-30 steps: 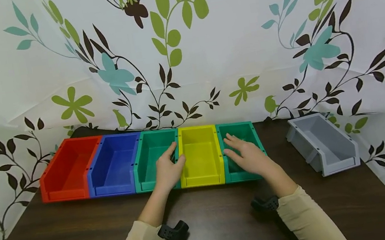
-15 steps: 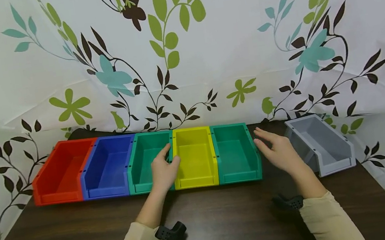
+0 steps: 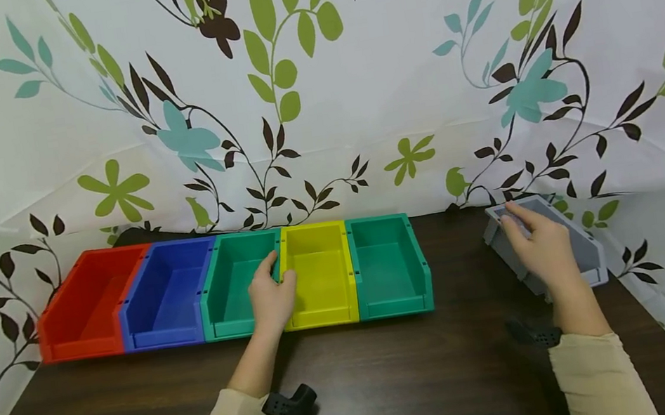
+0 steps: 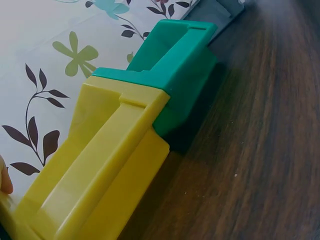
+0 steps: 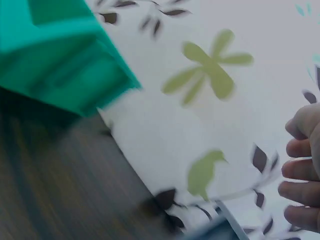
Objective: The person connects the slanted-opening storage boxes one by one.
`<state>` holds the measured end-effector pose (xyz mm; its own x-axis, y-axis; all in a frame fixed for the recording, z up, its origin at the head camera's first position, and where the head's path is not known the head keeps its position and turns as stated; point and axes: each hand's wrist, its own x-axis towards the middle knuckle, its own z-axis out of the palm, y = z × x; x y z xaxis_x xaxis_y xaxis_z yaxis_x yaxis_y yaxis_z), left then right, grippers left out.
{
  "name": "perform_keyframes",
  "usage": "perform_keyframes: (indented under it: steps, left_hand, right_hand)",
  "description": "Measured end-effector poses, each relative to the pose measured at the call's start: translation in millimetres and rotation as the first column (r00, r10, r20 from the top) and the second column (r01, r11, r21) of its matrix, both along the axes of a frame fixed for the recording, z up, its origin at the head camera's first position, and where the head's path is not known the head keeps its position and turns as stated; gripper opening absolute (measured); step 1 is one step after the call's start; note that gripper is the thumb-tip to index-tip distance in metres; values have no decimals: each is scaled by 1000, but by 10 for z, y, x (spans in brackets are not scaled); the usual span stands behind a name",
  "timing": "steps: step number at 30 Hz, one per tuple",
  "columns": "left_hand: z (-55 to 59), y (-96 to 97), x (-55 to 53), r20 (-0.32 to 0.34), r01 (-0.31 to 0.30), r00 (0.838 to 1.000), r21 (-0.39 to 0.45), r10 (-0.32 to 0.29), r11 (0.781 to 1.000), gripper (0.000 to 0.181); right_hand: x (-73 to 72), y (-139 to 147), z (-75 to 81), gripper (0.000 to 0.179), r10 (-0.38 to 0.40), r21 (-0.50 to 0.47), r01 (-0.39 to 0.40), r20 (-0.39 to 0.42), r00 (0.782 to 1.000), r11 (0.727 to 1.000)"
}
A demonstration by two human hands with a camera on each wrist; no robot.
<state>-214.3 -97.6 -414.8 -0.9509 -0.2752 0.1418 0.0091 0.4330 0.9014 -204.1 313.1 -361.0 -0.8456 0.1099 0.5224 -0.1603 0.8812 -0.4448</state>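
Five open-front plastic bins stand in a joined row: red [image 3: 91, 305], blue [image 3: 169, 298], green [image 3: 237, 277], yellow [image 3: 319, 276] and a second green bin [image 3: 388, 267]. My left hand [image 3: 271, 302] rests over the side wall between the first green bin and the yellow bin, thumb on the yellow side. Only a fingertip [image 4: 6, 180] of it shows in the left wrist view. My right hand [image 3: 545, 248] is over a separate grey bin [image 3: 589, 249], partly covering it. In the right wrist view the right fingers [image 5: 300, 170] are loosely bent and hold nothing.
The bins stand on a dark wood-look table [image 3: 394, 376], against a white leaf-patterned cloth [image 3: 352, 77]. A gap of table separates the row from the grey bin, which sits angled near the right table edge. Black wrist devices [image 3: 290, 405] are worn on both wrists.
My right hand has left the right-hand green bin and moved right, across the gap, to the grey bin. My left hand keeps its place on the row. The view has shifted slightly right.
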Motion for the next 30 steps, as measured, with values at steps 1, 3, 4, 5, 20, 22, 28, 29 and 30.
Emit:
perform_keyframes:
  steps: [1,3,4,5,20,22,28,29,30]
  left_hand:
    - [2,-6,0,-1,-10,1000,-3,10,1000,54]
    - [9,-21,2,-8,-23,1000,-14,23,1000,53]
    - [10,-29,1,-11,-28,1000,-26,28,999,52]
    - [12,-36,1,-15,-36,999,-40,35,999,52]
    - [71,-66,28,-77,-47,997,-216,31,975,49]
    - [77,-46,37,-102,-46,995,-240,22,970,50]
    - [75,44,73,-233,-60,972,-326,-19,944,48]
    - [73,63,78,-258,-58,966,-337,-33,940,47]
    - [67,82,78,-280,-56,959,-353,-49,934,47]
  right_hand:
    - [7,61,10,43,-33,0,33,31,999,999]
    - [9,195,10,47,-93,4,93,84,992,996]
    - [10,267,5,50,-119,2,120,117,986,993]
    - [14,339,-4,53,-135,-5,138,154,979,990]
    - [42,881,-188,67,-246,58,249,484,840,967]
    - [33,850,-189,62,-249,73,244,466,849,967]
    - [-38,730,-214,52,-178,63,168,446,877,984]
    - [-52,706,-221,52,-158,50,152,446,881,987]
    - [-70,680,-229,51,-137,40,133,440,888,990]
